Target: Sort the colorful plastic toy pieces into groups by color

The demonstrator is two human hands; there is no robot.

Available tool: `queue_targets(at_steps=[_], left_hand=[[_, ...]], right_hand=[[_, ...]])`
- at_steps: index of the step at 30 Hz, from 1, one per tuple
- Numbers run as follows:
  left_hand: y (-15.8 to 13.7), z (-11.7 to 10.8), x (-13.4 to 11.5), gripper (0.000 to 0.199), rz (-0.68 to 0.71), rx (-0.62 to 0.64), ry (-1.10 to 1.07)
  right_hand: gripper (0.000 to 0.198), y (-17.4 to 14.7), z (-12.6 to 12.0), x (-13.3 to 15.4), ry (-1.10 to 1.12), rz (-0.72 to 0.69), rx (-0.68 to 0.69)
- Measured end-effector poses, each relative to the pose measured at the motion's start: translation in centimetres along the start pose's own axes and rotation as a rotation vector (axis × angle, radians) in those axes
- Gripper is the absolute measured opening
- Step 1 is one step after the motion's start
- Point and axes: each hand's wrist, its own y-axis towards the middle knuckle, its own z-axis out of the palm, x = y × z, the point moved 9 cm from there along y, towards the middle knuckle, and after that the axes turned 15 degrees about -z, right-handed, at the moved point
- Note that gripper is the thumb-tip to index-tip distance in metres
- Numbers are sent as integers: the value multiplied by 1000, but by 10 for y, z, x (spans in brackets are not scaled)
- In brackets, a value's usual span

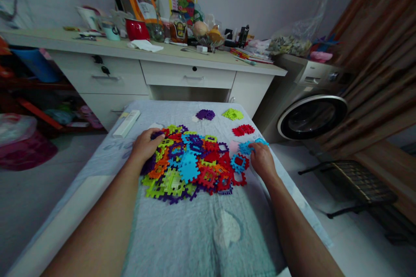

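A heap of interlocking plastic building pieces point(188, 166) in lime, orange, red, blue and purple lies on the cloth-covered table. My left hand point(144, 146) is at the heap's left edge, fingers closed around a purple building piece point(157, 135). Right of the heap, my right hand point(262, 160) pinches a blue building piece point(246, 147) low over the cloth; another blue piece point(261, 141) shows just beyond its fingers. Small separate groups lie farther back: purple pieces point(206, 114), lime pieces point(233, 114) and red pieces point(243, 130).
A white remote-like device point(126, 124) lies at the table's back left. Behind stands a white desk point(188, 69) crowded with jars, a red cup point(137, 30) and bags. A washing machine point(305, 99) is at the right, near a low black rack point(360, 179).
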Motion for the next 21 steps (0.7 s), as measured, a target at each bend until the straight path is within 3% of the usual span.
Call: queue_targets(at_steps=[4,7,14,18,21], left_hand=[[-1,-1,-1,41,-12,3,-8],[-2,-2,-2,40,-16,1,-6],[-1,-1,0,40,-8,1,-13],[0,0,0,41,-4,7,-21],[0,0,0,41,-2,10,-18]], right_hand=[[30,2,-3,7,56,-29,-5],[20,2,-1,20,186,-115,67],[39,-4,6,48,272,-249,284],[33,-3,6,51,313,-276,291],[34,0,-1,40,301,-242,179]])
